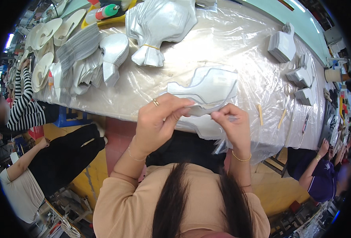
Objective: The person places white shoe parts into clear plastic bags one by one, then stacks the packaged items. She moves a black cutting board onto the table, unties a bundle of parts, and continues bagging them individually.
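Note:
My left hand (159, 119), with a ring on one finger, pinches the near edge of a thin silvery-white cut piece (209, 89) shaped like a shoe upper. My right hand (233, 123) pinches the same piece a little to the right, fingers closed on its edge. The piece is lifted just above the plastic-covered table (246, 59), over a flat pile of similar pieces (201, 127) at the table's near edge.
Bundles of white and grey cut pieces (159, 23) lie at the back and left; smaller stacks (282, 45) sit at the right. Bottles rest in a yellow tray (104, 14). Seated people are at left (44, 158) and right (318, 174).

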Tool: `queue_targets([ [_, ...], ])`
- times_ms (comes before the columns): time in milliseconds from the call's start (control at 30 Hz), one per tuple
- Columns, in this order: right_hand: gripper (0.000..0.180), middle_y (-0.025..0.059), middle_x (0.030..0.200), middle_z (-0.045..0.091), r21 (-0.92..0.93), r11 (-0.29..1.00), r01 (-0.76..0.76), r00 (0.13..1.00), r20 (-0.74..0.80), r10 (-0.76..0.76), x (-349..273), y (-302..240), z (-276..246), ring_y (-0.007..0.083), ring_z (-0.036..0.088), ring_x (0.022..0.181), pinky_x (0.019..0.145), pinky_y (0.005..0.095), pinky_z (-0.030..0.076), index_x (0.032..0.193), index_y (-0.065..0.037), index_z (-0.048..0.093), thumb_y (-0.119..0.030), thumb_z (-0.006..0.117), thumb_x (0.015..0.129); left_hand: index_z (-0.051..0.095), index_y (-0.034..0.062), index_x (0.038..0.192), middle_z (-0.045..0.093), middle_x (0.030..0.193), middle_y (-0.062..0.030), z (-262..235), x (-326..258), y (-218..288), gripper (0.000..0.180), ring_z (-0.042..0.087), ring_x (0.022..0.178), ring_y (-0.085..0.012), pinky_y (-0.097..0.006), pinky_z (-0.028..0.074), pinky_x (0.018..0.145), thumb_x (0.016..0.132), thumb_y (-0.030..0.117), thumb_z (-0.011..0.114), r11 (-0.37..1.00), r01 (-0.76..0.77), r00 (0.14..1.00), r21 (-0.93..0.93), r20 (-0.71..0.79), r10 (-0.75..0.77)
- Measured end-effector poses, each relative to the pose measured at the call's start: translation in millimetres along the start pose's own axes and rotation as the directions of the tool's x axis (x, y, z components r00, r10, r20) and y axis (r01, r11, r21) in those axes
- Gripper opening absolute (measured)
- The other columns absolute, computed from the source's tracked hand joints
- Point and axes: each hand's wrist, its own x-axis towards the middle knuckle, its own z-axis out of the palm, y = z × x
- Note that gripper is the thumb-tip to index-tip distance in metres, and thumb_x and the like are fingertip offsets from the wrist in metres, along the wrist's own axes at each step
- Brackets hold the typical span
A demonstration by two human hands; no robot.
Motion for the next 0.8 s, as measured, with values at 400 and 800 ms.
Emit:
queue_targets([
  [400,0.025,0.0269,0.107,0.068,0.356,0.931,-0.077,0.997,0.042,0.066,-52.5,-7.1,-73.7,0.0313,0.071,0.096,0.079,0.0363,0.058,0.067,-0.005,0.046,-0.005,0.062,0.086,0.068,-0.0049,0.108,0.068,0.086,-0.0069,-7.1,-27.4,-33.0,0.021,0.062,0.066,-0.013,-0.024,0.047,0.057,0.091,0.006,0.068,0.705,0.632,0.77,-0.322,0.159,-0.618],
  [800,0.02,0.0272,0.108,0.068,0.407,0.875,-0.261,0.964,0.056,0.261,-29.3,51.5,-36.6,0.0263,0.07,0.094,0.079,0.0332,0.057,0.072,-0.003,0.046,0.001,0.054,0.09,0.049,0.004,0.139,0.045,0.148,-0.0149,78.2,-68.0,-33.2,0.059,0.039,0.14,-0.0313,-0.046,0.03,0.114,0.085,0.017,0.07,0.911,-0.235,0.83,0.338,0.558,0.007],
])
